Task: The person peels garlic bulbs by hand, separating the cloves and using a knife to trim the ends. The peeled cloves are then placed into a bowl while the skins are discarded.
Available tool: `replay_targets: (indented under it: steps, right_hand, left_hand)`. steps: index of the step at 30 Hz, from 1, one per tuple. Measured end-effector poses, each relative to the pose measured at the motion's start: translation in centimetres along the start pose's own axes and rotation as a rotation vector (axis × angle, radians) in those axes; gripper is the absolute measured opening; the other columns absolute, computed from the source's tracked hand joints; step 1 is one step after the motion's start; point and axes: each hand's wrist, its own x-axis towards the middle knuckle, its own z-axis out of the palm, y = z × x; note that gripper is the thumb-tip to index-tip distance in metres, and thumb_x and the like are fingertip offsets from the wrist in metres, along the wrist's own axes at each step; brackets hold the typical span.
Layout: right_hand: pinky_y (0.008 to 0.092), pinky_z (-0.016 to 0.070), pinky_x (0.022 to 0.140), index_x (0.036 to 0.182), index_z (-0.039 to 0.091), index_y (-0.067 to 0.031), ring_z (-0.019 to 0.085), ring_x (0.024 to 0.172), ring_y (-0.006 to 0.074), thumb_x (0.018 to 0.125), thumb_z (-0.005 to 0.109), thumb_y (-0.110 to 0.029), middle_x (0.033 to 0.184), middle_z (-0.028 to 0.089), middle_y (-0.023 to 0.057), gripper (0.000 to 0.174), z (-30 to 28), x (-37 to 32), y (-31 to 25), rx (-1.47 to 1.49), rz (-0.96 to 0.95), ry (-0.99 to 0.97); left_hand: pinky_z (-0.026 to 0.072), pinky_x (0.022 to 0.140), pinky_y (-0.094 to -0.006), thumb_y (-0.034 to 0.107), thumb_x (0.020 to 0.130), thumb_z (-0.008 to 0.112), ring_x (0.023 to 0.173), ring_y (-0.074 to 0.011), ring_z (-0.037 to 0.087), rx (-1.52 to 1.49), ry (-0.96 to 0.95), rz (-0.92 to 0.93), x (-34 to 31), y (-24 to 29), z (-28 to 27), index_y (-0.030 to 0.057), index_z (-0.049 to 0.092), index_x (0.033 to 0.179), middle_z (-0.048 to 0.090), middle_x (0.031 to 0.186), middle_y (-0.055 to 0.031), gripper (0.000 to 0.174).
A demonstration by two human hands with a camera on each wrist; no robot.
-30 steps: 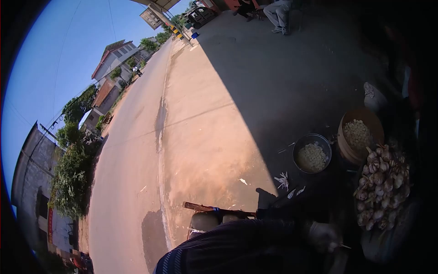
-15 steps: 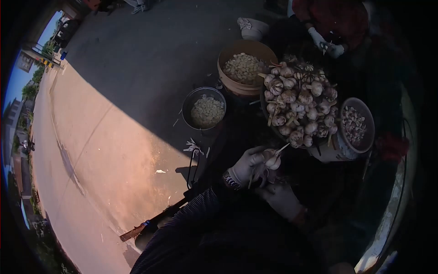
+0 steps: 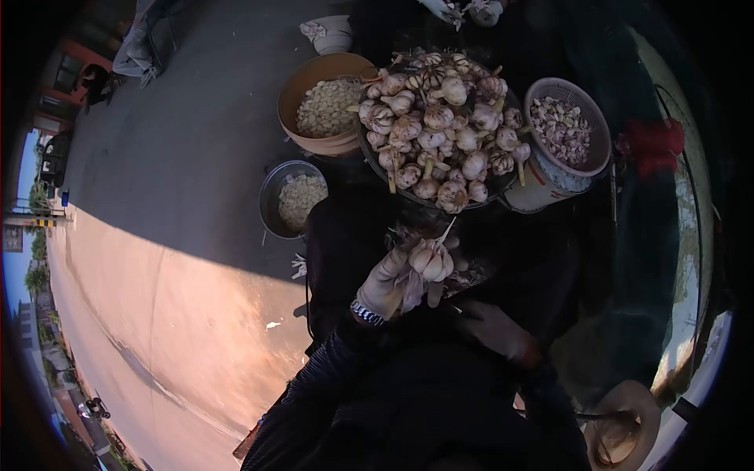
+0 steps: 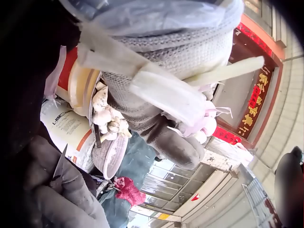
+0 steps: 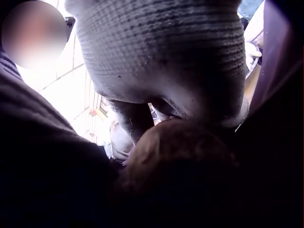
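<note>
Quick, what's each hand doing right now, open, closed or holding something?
Left hand: closed, holding a garlic bulb.
Right hand: closed, holding a small knife.

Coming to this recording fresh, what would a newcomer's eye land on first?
Probably the big heap of garlic bulbs, at the upper middle of the head view. Just below it, the gloved left hand holds a single bulb by its side, stalk showing. Bright sunlit ground catches the eye at lower left.
</note>
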Motion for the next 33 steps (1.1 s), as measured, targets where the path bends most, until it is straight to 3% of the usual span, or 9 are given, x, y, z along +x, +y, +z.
replay_targets:
  steps: [2, 4, 8, 16, 18, 22, 24, 31, 33]
  right_hand:
    - [0.0328, 0.0546, 0.093, 0.139, 0.062, -0.0022, 0.068, 0.106, 0.0197, 0.102, 0.062, -0.021, 0.122, 0.07, 0.0142, 0.041, 0.0, -0.5, 0.8, 0.008, -0.014, 0.017]
    - [0.0271, 0.054, 0.076, 0.134, 0.066, -0.0028, 0.067, 0.083, 0.0128, 0.103, 0.063, -0.019, 0.1, 0.072, 0.0083, 0.036, -1.1, -1.7, -1.0, 0.414, 0.07, 0.115]
    - [0.0238, 0.0487, 0.06, 0.121, 0.073, -0.0021, 0.06, 0.065, 0.0095, 0.103, 0.064, -0.02, 0.082, 0.065, 0.0028, 0.026, -2.7, -2.3, -3.5, 0.416, -0.173, 0.143]
    - [0.0264, 0.0513, 0.06, 0.116, 0.073, -0.0047, 0.063, 0.065, 0.0109, 0.102, 0.065, -0.02, 0.081, 0.065, 0.0053, 0.022, -4.0, -1.6, -5.8, 0.231, -0.151, 0.133]
    - [0.0268, 0.0526, 0.06, 0.115, 0.074, -0.0055, 0.063, 0.064, 0.0119, 0.102, 0.063, -0.019, 0.083, 0.066, 0.0058, 0.022, -4.1, -1.1, -4.9, -0.079, -0.442, 0.17]
    - [0.0266, 0.0535, 0.061, 0.116, 0.074, -0.0063, 0.064, 0.064, 0.0125, 0.103, 0.061, -0.018, 0.084, 0.066, 0.0059, 0.023, -4.2, -1.3, -6.0, 0.166, -0.163, 0.114]
    - [0.0264, 0.0539, 0.061, 0.115, 0.074, -0.0066, 0.064, 0.065, 0.0125, 0.103, 0.059, -0.018, 0.084, 0.066, 0.0061, 0.022, -4.2, -1.4, -6.0, 0.122, -0.192, 0.151]
    - [0.0292, 0.0555, 0.067, 0.11, 0.075, -0.006, 0.066, 0.071, 0.0152, 0.102, 0.064, -0.023, 0.085, 0.068, 0.0075, 0.021, -3.8, -0.8, -6.0, 0.062, -0.192, 0.198]
    - [0.0306, 0.0558, 0.069, 0.109, 0.075, -0.0061, 0.067, 0.072, 0.0176, 0.101, 0.067, -0.026, 0.087, 0.069, 0.0088, 0.023, -3.9, -0.3, -5.6, -0.104, -0.317, 0.194]
  left_hand:
    - [0.0606, 0.089, -0.0324, 0.031, 0.104, 0.066, 0.124, -0.0215, 0.06, 0.059, -0.112, -0.082, 0.7, 0.6, -1.0, -0.003, 0.05, 0.144, 0.054, 0.137, -0.0174, 0.055]
    - [0.0605, 0.091, -0.0326, 0.029, 0.103, 0.066, 0.124, -0.021, 0.06, 0.115, -0.225, -0.163, 0.6, 1.0, -2.5, -0.0029, 0.049, 0.145, 0.053, 0.135, -0.017, 0.055]
    - [0.0518, 0.096, -0.0289, 0.03, 0.101, 0.069, 0.102, -0.0166, 0.062, 0.118, -0.042, -0.276, 0.8, 0.9, -0.4, -0.0041, 0.051, 0.138, 0.057, 0.115, -0.011, 0.053]
    - [0.05, 0.078, -0.0308, 0.033, 0.098, 0.068, 0.081, -0.0157, 0.056, 0.522, 0.115, -0.174, 1.3, -0.1, 1.9, -0.0064, 0.055, 0.124, 0.061, 0.086, -0.0072, 0.049]
    - [0.048, 0.082, -0.0311, 0.035, 0.098, 0.066, 0.081, -0.0174, 0.055, 0.55, 0.076, -0.276, 1.3, 0.2, 1.5, -0.0062, 0.058, 0.119, 0.061, 0.086, -0.0078, 0.047]
    - [0.0496, 0.085, -0.0348, 0.039, 0.096, 0.069, 0.083, -0.0204, 0.058, 0.565, 0.051, -0.264, 1.4, -0.3, 0.8, -0.0063, 0.06, 0.114, 0.061, 0.087, -0.008, 0.05]
    - [0.0553, 0.064, -0.0326, 0.04, 0.088, 0.077, 0.071, -0.0222, 0.067, 0.564, 0.102, -0.208, 1.5, -0.6, 0.6, -0.0086, 0.058, 0.124, 0.07, 0.099, -0.0152, 0.064]
    - [0.0548, 0.064, -0.0316, 0.044, 0.086, 0.078, 0.071, -0.0208, 0.066, 0.6, 0.091, -0.202, 1.4, 0.0, 0.8, -0.0093, 0.06, 0.12, 0.07, 0.096, -0.0144, 0.066]
    - [0.0525, 0.084, -0.0363, 0.053, 0.091, 0.071, 0.085, -0.0218, 0.062, 0.682, 0.046, -0.28, 1.3, 0.6, 1.2, -0.0085, 0.058, 0.122, 0.063, 0.089, -0.0091, 0.07]
